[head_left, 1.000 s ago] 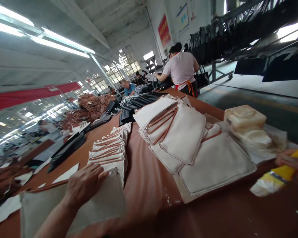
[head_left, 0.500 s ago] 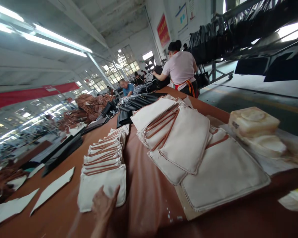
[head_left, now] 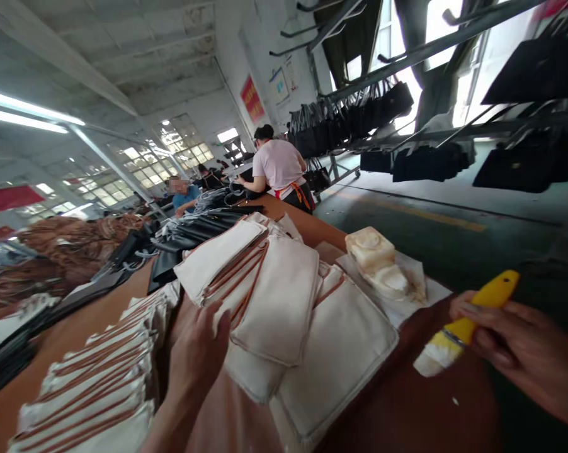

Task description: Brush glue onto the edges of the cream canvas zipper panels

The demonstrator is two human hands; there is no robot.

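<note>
My left hand (head_left: 196, 362) reaches across the brown table (head_left: 407, 409), fingers spread, its fingertips at the near edge of a loose pile of cream fabric pouches with brown piping (head_left: 274, 302). A second, neatly overlapped row of the same pouches (head_left: 99, 384) lies just left of that arm. My right hand (head_left: 524, 352) holds a yellow-handled brush (head_left: 463, 330) with pale bristles, hovering over the table's right edge, apart from the pouches.
A cream plastic container (head_left: 369, 248) sits on white sheets at the table's right side. Black bags (head_left: 199, 229) and brown straps (head_left: 71, 242) lie farther along. A person in a pink top (head_left: 279, 167) works at the far end. Racks of black bags (head_left: 359, 113) line the right aisle.
My left hand left the overlapped row and moved right to the loose pile. My right hand with the brush came back into view. The camera swung right and up.
</note>
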